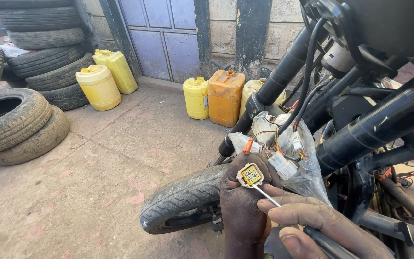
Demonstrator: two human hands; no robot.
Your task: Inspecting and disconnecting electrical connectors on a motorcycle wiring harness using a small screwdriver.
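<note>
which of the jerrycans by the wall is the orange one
It is the orange jerrycan, standing between two yellow jerrycans near the motorcycle's fork. The other two, beside the stacked tyres, are yellow too.

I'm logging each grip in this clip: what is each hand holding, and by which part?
The left hand grips the pale connector plug around its body. The right hand holds a thin metal probe by its dark handle.

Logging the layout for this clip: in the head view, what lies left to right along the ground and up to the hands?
Stacked black rubber tyres → round yellow plastic jerrycan → orange plastic jerrycan → white multi-pin connector pinched in the left hand → right hand holding a thin metal probe.
</note>
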